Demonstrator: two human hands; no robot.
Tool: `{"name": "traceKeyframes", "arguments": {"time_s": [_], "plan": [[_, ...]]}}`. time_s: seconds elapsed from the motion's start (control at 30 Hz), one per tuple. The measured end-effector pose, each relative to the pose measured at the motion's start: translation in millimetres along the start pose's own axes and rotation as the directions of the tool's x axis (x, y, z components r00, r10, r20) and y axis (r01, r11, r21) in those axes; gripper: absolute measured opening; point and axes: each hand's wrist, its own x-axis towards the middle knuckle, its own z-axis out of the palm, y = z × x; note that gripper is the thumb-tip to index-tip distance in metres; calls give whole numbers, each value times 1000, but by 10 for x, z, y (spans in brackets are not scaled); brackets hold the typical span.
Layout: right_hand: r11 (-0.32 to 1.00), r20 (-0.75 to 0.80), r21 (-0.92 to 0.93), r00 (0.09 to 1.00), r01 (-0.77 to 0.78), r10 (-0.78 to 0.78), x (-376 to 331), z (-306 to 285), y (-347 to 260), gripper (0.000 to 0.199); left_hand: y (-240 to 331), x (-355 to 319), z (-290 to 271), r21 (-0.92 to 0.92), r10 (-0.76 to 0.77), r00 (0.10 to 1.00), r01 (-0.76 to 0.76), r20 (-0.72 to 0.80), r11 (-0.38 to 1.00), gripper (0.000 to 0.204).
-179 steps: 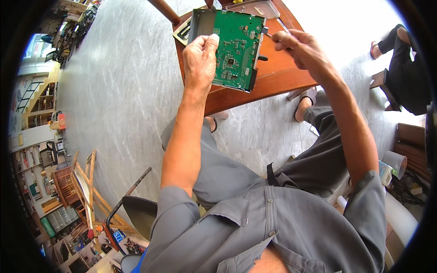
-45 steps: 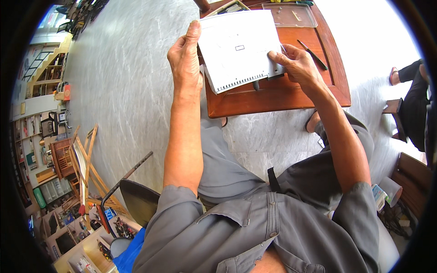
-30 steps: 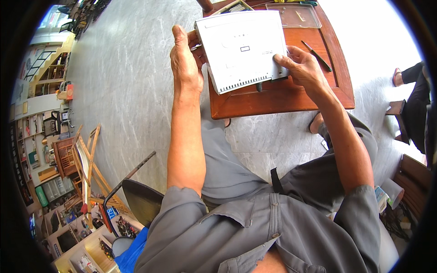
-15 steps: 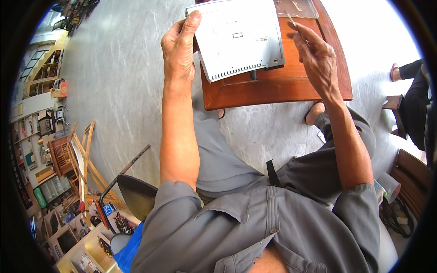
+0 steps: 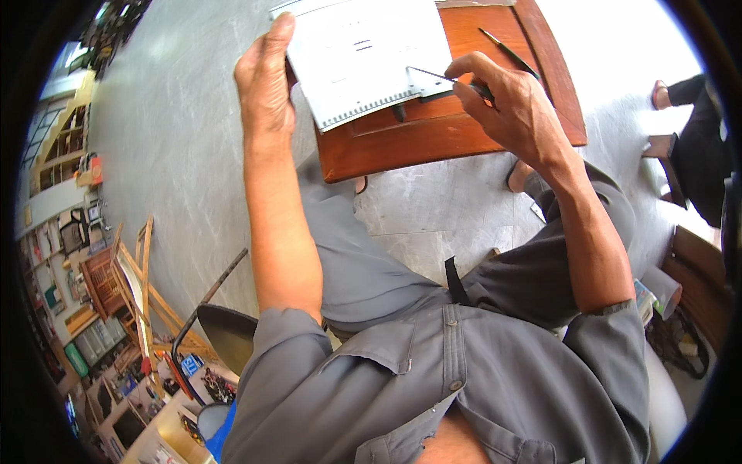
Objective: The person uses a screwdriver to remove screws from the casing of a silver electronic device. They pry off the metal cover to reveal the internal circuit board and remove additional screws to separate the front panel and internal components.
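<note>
A flat white metal-cased box (image 5: pixel 363 73), with a row of slots along its near edge, is tilted over the far side of the table. My left hand (image 5: pixel 267 81) is closed on its left edge, thumb on top, the other fingers hidden beneath. In my closed right hand (image 5: pixel 514 104) is a screwdriver (image 5: pixel 433 74) with a thin shaft and dark handle. Its tip is over the box's right part; I cannot tell whether it touches. A slim dark pointed tool (image 5: pixel 510 52) lies on the table beyond my right hand.
Under the box stands a reddish-brown wooden table (image 5: pixel 417 147), a clear flat tray (image 5: pixel 475 3) at its far edge. To the left are a black chair (image 5: pixel 224 336), wooden frames (image 5: pixel 143 286) and cluttered shelves (image 5: pixel 54 255). Another person's dark-clothed leg (image 5: pixel 699 147) is at the right.
The box and my left hand have shifted left in view. My right hand has moved in to the box's right side, now with a screwdriver; a slim dark tool now lies in view on the table.
</note>
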Motion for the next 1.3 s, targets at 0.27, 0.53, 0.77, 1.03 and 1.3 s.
{"name": "traceKeyframes", "arguments": {"time_s": [0.27,0.53,0.77,1.03,1.3], "plan": [[996,-118,72,992,61,-52,35,-71,59,19,92,40,44,-81,-96,994,99,43,992,51],[998,-25,23,998,-58,59,6,-186,-43,22,66,58,26,-21,-120,993,120,-14,993,53],[980,-39,189,997,66,-59,61,-263,1,14,3,129,-31,9,-125,992,125,-32,992,52],[930,-28,367,999,-9,21,86,-408,-69,23,1,186,-49,15,-132,991,133,-34,991,67],[906,-70,415,996,85,-62,93,-282,-69,24,139,-12,134,68,-55,998,55,3,996,55]]}}
